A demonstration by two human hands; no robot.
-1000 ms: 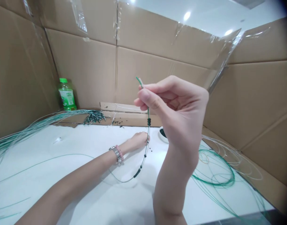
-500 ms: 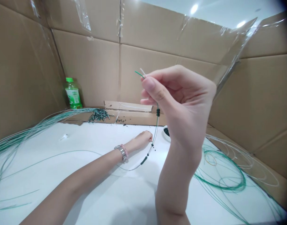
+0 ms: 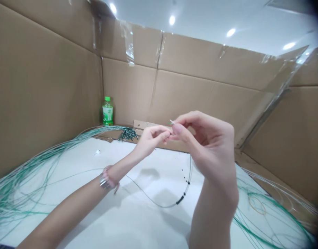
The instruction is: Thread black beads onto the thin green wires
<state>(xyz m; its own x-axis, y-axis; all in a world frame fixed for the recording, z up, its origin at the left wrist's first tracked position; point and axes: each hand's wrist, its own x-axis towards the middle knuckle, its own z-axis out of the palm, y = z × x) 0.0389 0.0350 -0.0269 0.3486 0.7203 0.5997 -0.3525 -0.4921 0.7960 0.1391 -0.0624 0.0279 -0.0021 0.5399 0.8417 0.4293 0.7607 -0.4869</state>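
Observation:
My right hand (image 3: pixel 213 148) is raised at centre right, thumb and forefinger pinched on the tips of a green and a white string (image 3: pixel 171 122). My left hand (image 3: pixel 152 140) meets it, its fingertips pinched close to the right fingers. Whatever the left fingers hold is too small to make out. Below, the strings hang in a loop carrying small black beads (image 3: pixel 180 199) and run back left under my left arm. A few loose black beads (image 3: pixel 185 177) lie on the white table (image 3: pixel 138 221) near the loop.
A bundle of green and white strings (image 3: pixel 52 152) spreads along the left, ending in dark tips (image 3: pixel 127 134). A green-capped bottle (image 3: pixel 107 112) stands in the back left corner. Coiled green string (image 3: pixel 283 204) lies at right. Cardboard walls (image 3: pixel 200 86) enclose the table.
My left hand has lifted from the table to the right fingertips. The right hand sits lower in view, still pinching the string ends. The view has tilted up and turned left.

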